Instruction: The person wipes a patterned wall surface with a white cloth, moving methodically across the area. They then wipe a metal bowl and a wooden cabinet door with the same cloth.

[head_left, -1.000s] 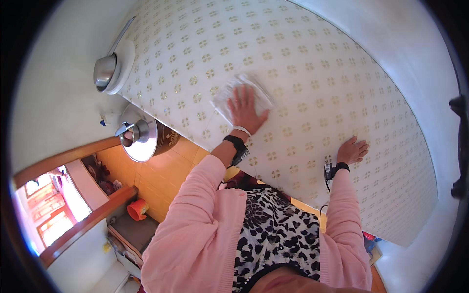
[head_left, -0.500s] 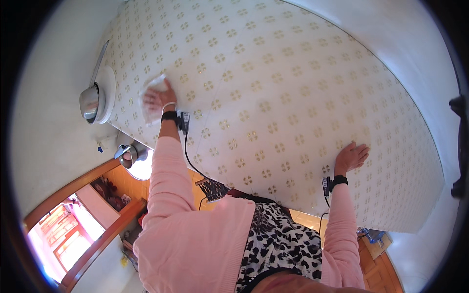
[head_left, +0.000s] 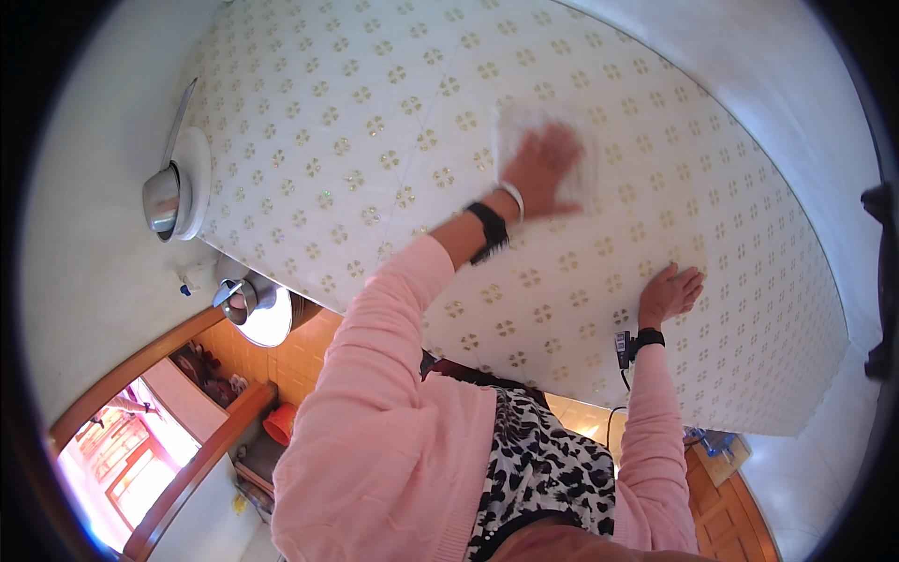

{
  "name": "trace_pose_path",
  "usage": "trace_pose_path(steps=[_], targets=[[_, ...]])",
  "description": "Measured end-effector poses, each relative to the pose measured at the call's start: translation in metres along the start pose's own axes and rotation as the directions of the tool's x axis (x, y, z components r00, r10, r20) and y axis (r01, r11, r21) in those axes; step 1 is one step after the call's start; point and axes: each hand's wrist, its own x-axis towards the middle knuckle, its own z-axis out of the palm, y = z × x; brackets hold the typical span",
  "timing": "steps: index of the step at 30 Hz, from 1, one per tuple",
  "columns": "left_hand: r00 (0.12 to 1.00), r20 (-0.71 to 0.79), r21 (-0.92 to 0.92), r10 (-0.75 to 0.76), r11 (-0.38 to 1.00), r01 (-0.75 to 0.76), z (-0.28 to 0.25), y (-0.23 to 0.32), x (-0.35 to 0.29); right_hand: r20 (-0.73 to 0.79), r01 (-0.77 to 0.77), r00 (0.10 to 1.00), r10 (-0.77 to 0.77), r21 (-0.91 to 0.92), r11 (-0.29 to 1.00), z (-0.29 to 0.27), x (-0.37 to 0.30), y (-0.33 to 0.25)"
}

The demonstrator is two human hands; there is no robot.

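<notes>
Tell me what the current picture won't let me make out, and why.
All in the head view:
Left hand: motion blur smears the fingers, so their exact spread is unclear.
White cloth: that hand covers part of it, and blur hides its edges and folds.
Table: its far end is cut off by the picture's top edge.
Blue object beyond the table's near edge: too small to identify.

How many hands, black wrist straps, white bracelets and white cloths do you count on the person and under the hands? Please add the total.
Left hand and right hand: 2
Black wrist straps: 2
White bracelet: 1
White cloth, blurred: 1
Total: 6
</notes>
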Motion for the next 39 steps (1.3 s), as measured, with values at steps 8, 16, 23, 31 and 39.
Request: trace_pose_path(steps=[8,16,23,31,39], targets=[[0.938,-0.207,0.003,-0.278,0.959,0.285,-0.026,-0.073,-0.121,-0.010,-0.014,1.000,0.014,0.030,0.999,0.005,-0.001,0.002],[-0.017,-0.548,0.004,-0.837,-0.023,1.000,-0.085,-0.335,-0.184,-0.026,0.010,1.000,-0.008,0.064,0.998,0.008,-0.001,0.004],[0.089,-0.498,-0.009,-0.863,0.108,0.994,-0.078,-0.398,-0.044,-0.014,0.014,1.000,-0.013,0.092,0.996,0.010,-0.004,0.003],[0.477,-0.356,0.142,-0.804,0.458,0.878,-0.056,-0.333,0.131,0.026,0.006,1.000,-0.008,0.099,0.995,0.006,-0.004,-0.001],[0.662,-0.353,0.161,-0.661,0.654,0.739,-0.029,-0.234,0.206,0.002,0.034,0.999,-0.034,0.138,0.990,0.003,-0.005,-0.005]])
